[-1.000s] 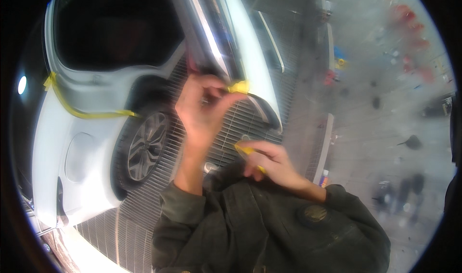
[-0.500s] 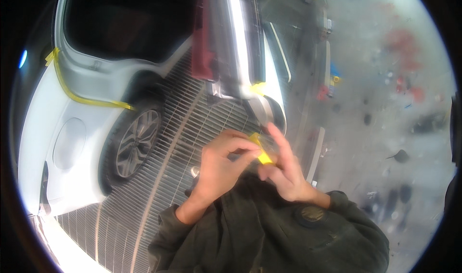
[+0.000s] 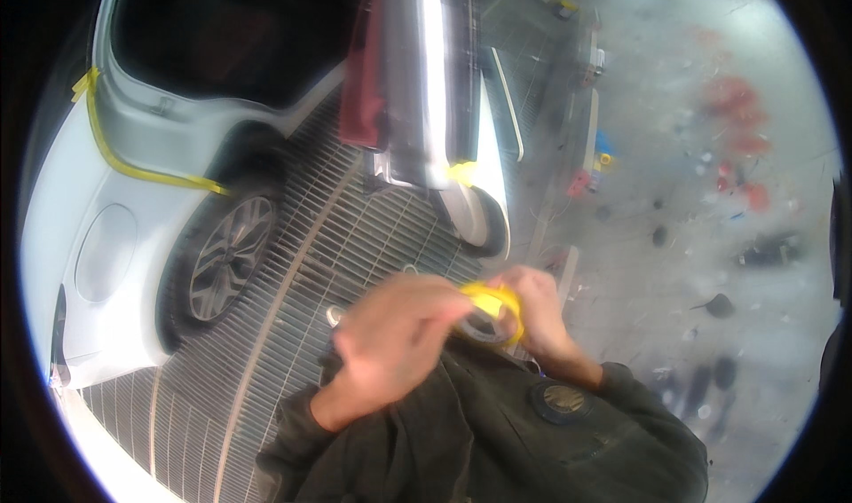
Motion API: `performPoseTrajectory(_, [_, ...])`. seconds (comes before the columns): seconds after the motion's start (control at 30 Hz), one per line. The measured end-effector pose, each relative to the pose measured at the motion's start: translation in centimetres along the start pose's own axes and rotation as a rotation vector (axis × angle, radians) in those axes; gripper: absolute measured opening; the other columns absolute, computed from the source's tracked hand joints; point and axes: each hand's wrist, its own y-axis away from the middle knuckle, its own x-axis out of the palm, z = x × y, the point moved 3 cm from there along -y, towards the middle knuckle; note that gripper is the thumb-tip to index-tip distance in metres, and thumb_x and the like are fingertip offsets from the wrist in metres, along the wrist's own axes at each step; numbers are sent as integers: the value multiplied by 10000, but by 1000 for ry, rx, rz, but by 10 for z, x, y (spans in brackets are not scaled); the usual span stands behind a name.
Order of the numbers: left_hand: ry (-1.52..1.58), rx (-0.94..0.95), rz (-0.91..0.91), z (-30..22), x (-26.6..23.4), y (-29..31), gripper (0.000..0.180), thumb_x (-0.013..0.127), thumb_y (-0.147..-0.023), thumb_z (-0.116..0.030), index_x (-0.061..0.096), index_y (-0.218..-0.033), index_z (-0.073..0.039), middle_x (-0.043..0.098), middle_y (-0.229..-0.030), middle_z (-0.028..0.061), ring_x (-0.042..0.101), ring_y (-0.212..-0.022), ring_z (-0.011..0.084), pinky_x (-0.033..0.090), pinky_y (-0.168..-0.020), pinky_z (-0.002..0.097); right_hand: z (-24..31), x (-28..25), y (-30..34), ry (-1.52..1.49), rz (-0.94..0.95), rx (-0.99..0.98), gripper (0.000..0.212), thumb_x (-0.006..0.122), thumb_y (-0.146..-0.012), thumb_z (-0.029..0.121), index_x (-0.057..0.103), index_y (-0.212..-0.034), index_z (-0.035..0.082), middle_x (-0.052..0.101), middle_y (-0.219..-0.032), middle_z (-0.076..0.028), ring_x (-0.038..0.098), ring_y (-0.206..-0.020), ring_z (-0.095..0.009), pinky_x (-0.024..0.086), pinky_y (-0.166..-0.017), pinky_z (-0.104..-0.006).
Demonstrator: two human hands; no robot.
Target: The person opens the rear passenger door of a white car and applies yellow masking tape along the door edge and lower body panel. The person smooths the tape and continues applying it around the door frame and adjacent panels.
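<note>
A roll of yellow tape (image 3: 512,315) is in front of my chest, its round opening turned partly upward. My right hand (image 3: 538,306) grips the roll from its right side, fingers curled over the rim. On the other side, my left hand (image 3: 390,334) is blurred by motion, with thumb and fingertips drawn together on the yellow tape at the roll's left edge. Ahead and to the left, a strip of yellow tape (image 3: 155,178) runs along the white car body (image 3: 53,237) to the wheel arch. A yellow tape piece (image 3: 461,174) sticks to the open door's lower end.
The open car door (image 3: 435,77) stands just beyond my hands. A wheel (image 3: 232,259) is at the left, over a metal floor grating (image 3: 306,263). Grey floor (image 3: 639,263) on the right carries red stains and dark marks. A pale strip (image 3: 510,104) lies beyond the door.
The roll has turned so its round opening shows. My right index finger, stretched out before, is now curled on the roll. The car has shifted slightly left in view.
</note>
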Motion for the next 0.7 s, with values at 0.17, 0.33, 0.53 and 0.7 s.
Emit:
performPoseTrajectory(0.17, [67,-116,-146,20,2,-18,195,839,-769,54,733,-921,-7,740,-912,78,716,-786,173,576,-719,277,-10,-45,-10,-203,-63,-45,261,484,-1019,156,660,-975,-32,645,-669,-97,459,-417,-113,362,-412,-234])
performPoseTrajectory(0.33, [21,-48,-179,40,25,-39,226,878,-750,8,727,-916,-18,727,-897,69,706,-779,157,567,-716,257,3,-50,-17,-126,15,-90,260,487,-1017,167,661,-984,-23,636,-650,-100,457,-423,-116,363,-418,-242])
performPoseTrajectory(0.53, [23,-121,-227,49,36,-44,250,894,-740,-10,728,-927,-20,737,-927,78,721,-800,166,569,-739,260,-5,-74,-28,-432,41,-5,242,489,-1030,196,653,-1007,21,607,-649,-98,444,-438,-119,362,-419,-246])
performPoseTrajectory(0.7, [-7,-111,-258,52,39,-43,254,900,-731,-2,721,-910,-21,737,-924,76,725,-810,169,570,-743,262,3,-83,-37,-432,34,-15,250,490,-1047,221,652,-1023,32,598,-654,-94,437,-446,-117,360,-421,-243])
